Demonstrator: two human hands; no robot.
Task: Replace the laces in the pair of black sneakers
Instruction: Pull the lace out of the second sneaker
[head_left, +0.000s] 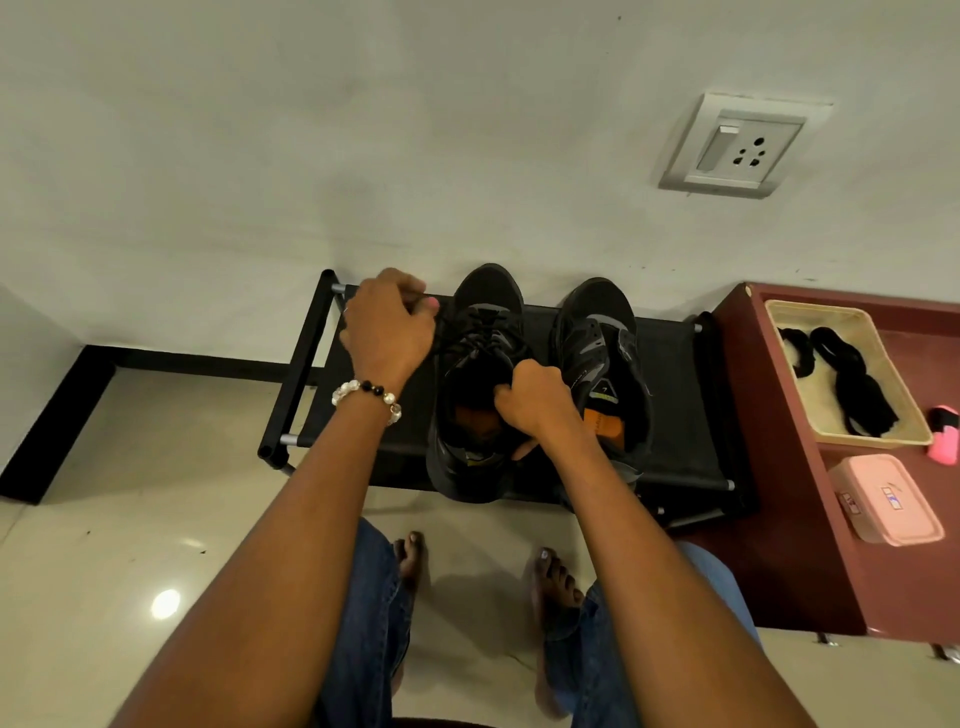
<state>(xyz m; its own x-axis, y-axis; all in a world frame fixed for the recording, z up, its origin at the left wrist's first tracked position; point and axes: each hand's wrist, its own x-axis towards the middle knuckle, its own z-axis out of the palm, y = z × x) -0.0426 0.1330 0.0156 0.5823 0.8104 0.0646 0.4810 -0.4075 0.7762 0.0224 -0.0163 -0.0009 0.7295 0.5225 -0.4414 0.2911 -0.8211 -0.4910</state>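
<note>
Hands work on the left sneaker (480, 384), which stands on a black rack (675, 374) beside the right sneaker (602, 364): the left hand (387, 332) pinches its lace (467, 325), the right hand (535, 400) grips its collar. A tan tray (852, 441) on the red cabinet (779, 519) holds black laces (857, 389); the label on the pink box (885, 501) is unreadable.
</note>
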